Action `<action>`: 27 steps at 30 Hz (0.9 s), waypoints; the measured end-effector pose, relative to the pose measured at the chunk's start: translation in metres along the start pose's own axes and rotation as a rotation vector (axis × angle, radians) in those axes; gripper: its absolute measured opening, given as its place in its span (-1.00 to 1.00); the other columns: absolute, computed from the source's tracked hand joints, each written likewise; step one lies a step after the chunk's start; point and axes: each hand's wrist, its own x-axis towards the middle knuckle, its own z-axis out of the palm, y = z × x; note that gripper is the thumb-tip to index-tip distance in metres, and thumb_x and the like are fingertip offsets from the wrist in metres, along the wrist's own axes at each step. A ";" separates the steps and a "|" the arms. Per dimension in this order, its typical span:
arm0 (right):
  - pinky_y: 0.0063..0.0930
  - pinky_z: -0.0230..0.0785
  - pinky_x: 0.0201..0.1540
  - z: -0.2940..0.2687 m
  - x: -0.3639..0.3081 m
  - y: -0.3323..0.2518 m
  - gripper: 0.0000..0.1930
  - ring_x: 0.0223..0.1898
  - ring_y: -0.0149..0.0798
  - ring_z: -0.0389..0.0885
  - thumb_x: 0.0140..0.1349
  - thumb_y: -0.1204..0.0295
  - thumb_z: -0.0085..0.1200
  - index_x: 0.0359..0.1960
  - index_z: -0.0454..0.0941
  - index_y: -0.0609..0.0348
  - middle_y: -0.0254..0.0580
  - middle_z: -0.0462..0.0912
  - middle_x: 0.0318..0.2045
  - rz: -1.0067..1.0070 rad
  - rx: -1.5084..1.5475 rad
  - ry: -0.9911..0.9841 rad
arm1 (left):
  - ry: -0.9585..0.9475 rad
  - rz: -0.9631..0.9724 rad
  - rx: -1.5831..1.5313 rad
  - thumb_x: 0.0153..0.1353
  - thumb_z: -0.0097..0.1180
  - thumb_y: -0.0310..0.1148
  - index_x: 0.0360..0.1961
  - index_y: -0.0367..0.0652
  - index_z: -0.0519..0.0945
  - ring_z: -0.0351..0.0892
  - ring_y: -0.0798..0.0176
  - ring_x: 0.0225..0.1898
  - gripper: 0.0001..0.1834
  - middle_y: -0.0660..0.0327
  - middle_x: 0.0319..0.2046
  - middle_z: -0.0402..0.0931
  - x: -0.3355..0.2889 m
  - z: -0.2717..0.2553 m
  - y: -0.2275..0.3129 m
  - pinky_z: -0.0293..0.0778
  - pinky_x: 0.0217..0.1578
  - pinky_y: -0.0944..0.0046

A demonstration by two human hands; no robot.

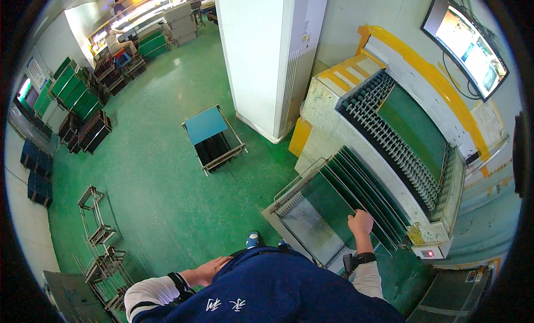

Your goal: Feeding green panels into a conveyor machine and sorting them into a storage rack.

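My right hand (361,223) is closed on the upper edge of a dark green panel (328,198), which lies tilted in a metal rack (299,232). Several more green panels (372,192) stand on edge in a row just beyond it. A pale grey surface with toothed strips along its sides shows in the near part of the rack. My left hand (212,269) rests against my dark blue apron (289,289) at the waist, its fingers stretched out and holding nothing.
To the right stands a roller conveyor machine (389,139) with a large green panel on its rollers. Ahead are a tall white cabinet (261,56) and a low rack (214,137) bearing a blue panel. Wire racks (100,234) stand left. People sit far off; a monitor (466,42) hangs upper right.
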 end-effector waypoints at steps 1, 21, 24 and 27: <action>-0.16 0.51 -0.16 0.001 0.000 0.001 -0.69 -0.21 0.00 0.67 0.05 0.20 0.22 -0.21 0.67 0.06 -0.01 0.69 -0.30 -0.002 0.002 0.003 | -0.002 -0.001 -0.005 -0.06 0.31 -0.14 0.30 -0.16 0.15 0.16 -0.17 0.29 -0.09 -0.10 0.29 0.11 0.000 0.000 0.000 0.18 0.27 -0.01; -0.18 0.50 -0.11 -0.005 0.000 -0.001 -0.65 -0.15 -0.01 0.66 0.08 0.20 0.22 -0.13 0.66 0.07 0.00 0.68 -0.23 0.027 0.009 -0.046 | -0.001 0.002 0.012 -0.03 0.29 -0.14 0.29 -0.16 0.17 0.18 -0.17 0.28 -0.12 -0.10 0.29 0.12 0.003 0.000 0.000 0.19 0.27 -0.01; -0.19 0.49 -0.08 -0.010 -0.001 -0.004 -0.63 -0.13 -0.01 0.65 0.07 0.21 0.23 -0.10 0.65 0.09 0.01 0.68 -0.21 0.046 0.014 -0.070 | -0.005 0.006 0.006 -0.04 0.30 -0.14 0.29 -0.16 0.17 0.17 -0.17 0.28 -0.11 -0.10 0.29 0.12 0.003 0.000 -0.001 0.19 0.27 -0.01; -0.21 0.47 -0.03 -0.014 -0.001 -0.008 -0.58 -0.09 -0.02 0.65 0.04 0.22 0.26 -0.06 0.64 0.12 0.04 0.67 -0.16 0.066 0.027 -0.103 | -0.001 0.014 -0.002 -0.05 0.31 -0.15 0.29 -0.15 0.16 0.17 -0.18 0.28 -0.11 -0.10 0.29 0.11 0.004 0.001 -0.003 0.20 0.27 -0.01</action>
